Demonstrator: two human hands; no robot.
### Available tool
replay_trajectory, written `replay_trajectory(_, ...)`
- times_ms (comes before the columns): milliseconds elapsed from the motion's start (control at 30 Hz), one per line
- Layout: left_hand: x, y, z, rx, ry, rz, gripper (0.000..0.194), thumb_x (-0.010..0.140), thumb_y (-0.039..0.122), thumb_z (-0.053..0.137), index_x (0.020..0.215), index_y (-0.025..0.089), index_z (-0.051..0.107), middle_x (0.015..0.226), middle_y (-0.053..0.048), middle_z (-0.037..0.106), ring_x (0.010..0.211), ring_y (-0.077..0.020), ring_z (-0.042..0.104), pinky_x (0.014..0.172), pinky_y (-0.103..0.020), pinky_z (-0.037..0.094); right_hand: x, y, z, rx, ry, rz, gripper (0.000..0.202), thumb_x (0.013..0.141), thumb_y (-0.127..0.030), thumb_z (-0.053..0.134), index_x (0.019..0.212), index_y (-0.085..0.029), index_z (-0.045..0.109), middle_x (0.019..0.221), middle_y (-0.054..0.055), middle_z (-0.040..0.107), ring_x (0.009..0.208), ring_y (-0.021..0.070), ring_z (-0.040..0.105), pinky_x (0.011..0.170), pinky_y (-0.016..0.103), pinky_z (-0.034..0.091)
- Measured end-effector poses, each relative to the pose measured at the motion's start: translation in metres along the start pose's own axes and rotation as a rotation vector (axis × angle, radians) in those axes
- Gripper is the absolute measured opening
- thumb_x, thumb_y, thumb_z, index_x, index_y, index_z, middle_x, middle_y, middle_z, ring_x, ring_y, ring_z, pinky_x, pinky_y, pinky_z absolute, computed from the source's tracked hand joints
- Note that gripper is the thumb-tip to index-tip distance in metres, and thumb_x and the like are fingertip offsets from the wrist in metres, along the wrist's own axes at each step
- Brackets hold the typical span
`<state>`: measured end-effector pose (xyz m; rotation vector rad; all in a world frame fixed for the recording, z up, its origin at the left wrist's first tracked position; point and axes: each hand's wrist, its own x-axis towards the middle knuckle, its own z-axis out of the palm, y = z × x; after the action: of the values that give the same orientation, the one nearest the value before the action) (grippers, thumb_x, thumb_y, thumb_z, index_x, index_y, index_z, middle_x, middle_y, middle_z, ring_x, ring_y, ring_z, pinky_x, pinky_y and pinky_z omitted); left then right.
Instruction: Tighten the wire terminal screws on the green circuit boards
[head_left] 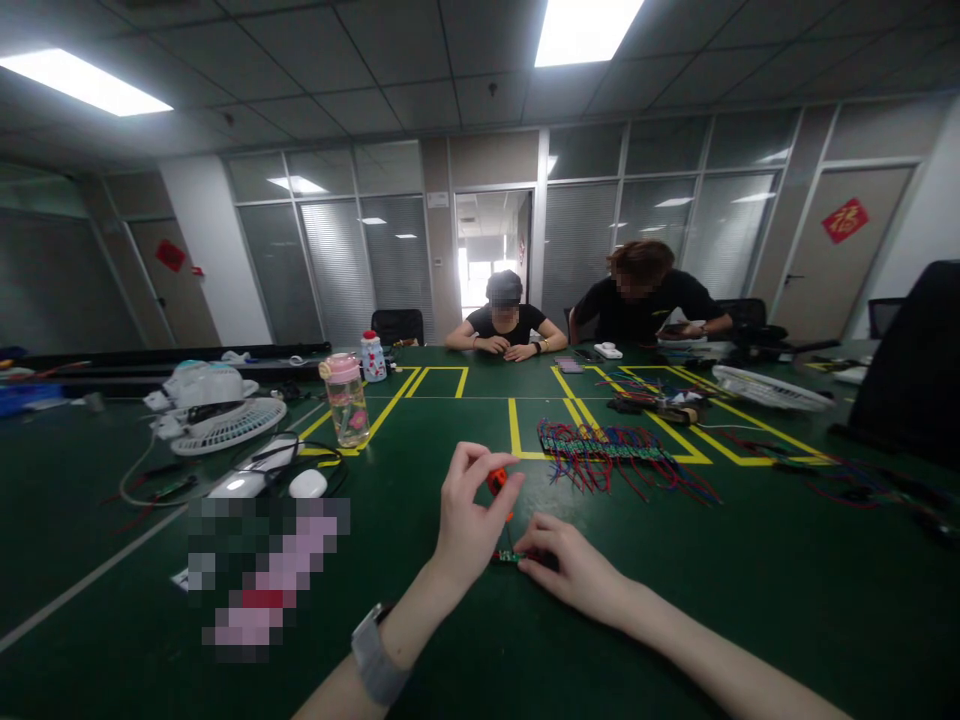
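Observation:
My left hand (472, 510) is raised over the table, its thumb and fingers closed round a small screwdriver (499, 482) with an orange and black handle. A thin dark shaft runs down from it to a small green circuit board (508, 557) on the table. Whether the tip touches the board is too small to tell. From the right, my right hand (562, 560) rests on the table and pinches the board's right end. Beyond my hands lies a row of similar green boards with red and blue wires (622, 450).
A clear bottle with a pink lid (346, 400), a white mouse (308, 484) and a white fan (229, 425) stand on the left. At the far side sit two people (506, 325), (649, 300). Yellow tape (516, 430) marks the green table. Another fan part (772, 388) lies right.

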<state>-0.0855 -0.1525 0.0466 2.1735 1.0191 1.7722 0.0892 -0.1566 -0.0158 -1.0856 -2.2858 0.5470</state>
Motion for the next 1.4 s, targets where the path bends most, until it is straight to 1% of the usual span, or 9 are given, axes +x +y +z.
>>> replay_trajectory(133,0.0000,0.0002,-0.0011,-0.083,-0.038,-0.036,0.030,0.096,0.021,0.042,0.113,0.024,0.066,0.110,-0.007,0.058,0.102,-0.0183,0.060,0.088,-0.032,0.049,-0.0002,0.0021,0.0007,-0.001,0.005,-0.002,0.014,0.085,-0.010,0.061,0.090,-0.018,0.071,0.090,0.003,0.058,0.081,0.0171,0.057,0.072,0.025,0.046)
replay_trajectory(200,0.0000,-0.0002,-0.0004,-0.147,-0.052,-0.065,0.032,0.098,0.020,0.038,0.118,0.022,0.063,0.112,-0.008,0.062,0.101,-0.0183,0.062,0.087,-0.033,0.050,-0.0002,0.0024,0.0011,0.003,0.002,0.000,0.014,0.085,-0.010,0.061,0.090,-0.018,0.071,0.090,0.004,0.058,0.080,0.0168,0.057,0.071,0.025,0.046)
replay_trajectory(300,0.0001,-0.0006,0.0009,-0.128,-0.033,-0.076,0.024,0.095,0.022,0.048,0.113,0.021,0.064,0.101,-0.006,0.065,0.092,-0.0178,0.063,0.082,-0.032,0.051,-0.0003,0.0011,0.0007,-0.005,0.001,0.006,0.014,0.085,-0.010,0.061,0.090,-0.017,0.071,0.089,0.004,0.058,0.079,0.0170,0.057,0.070,0.025,0.047)
replay_trajectory(400,0.0001,-0.0001,0.0002,-0.024,0.007,-0.034,0.017,0.088,0.025,0.060,0.101,0.023,0.070,0.094,-0.003,0.059,0.088,-0.0174,0.061,0.079,-0.031,0.051,-0.0001,-0.0004,-0.0002,-0.012,0.001,0.012,0.013,0.084,-0.009,0.061,0.089,-0.017,0.071,0.088,0.004,0.058,0.080,0.0175,0.057,0.070,0.025,0.047)
replay_trajectory(600,0.0012,0.0017,-0.0016,-0.109,-0.051,-0.059,0.031,0.096,0.020,0.042,0.119,0.022,0.063,0.110,-0.007,0.062,0.103,-0.0186,0.061,0.089,-0.033,0.049,0.0006,0.0016,0.0006,0.003,0.006,-0.008,0.013,0.084,-0.008,0.061,0.089,-0.017,0.071,0.089,0.004,0.058,0.081,0.0172,0.058,0.071,0.025,0.047)
replay_trajectory(800,0.0011,0.0013,0.0002,-0.012,0.006,-0.044,0.017,0.088,0.024,0.059,0.101,0.021,0.070,0.092,-0.003,0.057,0.086,-0.0165,0.060,0.078,-0.029,0.050,0.0002,0.0043,0.0021,0.000,0.006,-0.010,0.013,0.085,-0.010,0.062,0.090,-0.017,0.070,0.090,0.003,0.058,0.080,0.0167,0.057,0.071,0.025,0.046)
replay_trajectory(1000,0.0013,0.0016,0.0000,-0.107,-0.035,-0.069,0.031,0.097,0.020,0.041,0.118,0.021,0.063,0.112,-0.008,0.063,0.103,-0.0193,0.061,0.088,-0.033,0.050,0.0000,0.0013,-0.0008,0.011,0.000,-0.011,0.014,0.086,-0.011,0.061,0.091,-0.018,0.071,0.091,0.004,0.058,0.082,0.0177,0.058,0.073,0.025,0.047)
replay_trajectory(1233,0.0011,0.0020,-0.0006,0.000,0.015,-0.024,0.014,0.089,0.022,0.057,0.097,0.022,0.069,0.095,-0.004,0.057,0.089,-0.0174,0.060,0.080,-0.031,0.051,0.0003,0.0005,-0.0004,-0.020,0.001,0.000,0.014,0.085,-0.010,0.061,0.090,-0.018,0.071,0.089,0.004,0.058,0.082,0.0177,0.057,0.073,0.026,0.047)
replay_trajectory(1400,0.0017,0.0022,-0.0012,-0.107,-0.069,-0.037,0.029,0.096,0.019,0.042,0.116,0.022,0.064,0.109,-0.007,0.062,0.103,-0.0186,0.060,0.088,-0.033,0.049,-0.0001,0.0017,0.0007,-0.009,0.002,-0.012,0.013,0.086,-0.011,0.060,0.091,-0.018,0.071,0.090,0.004,0.057,0.081,0.0175,0.057,0.072,0.026,0.047)
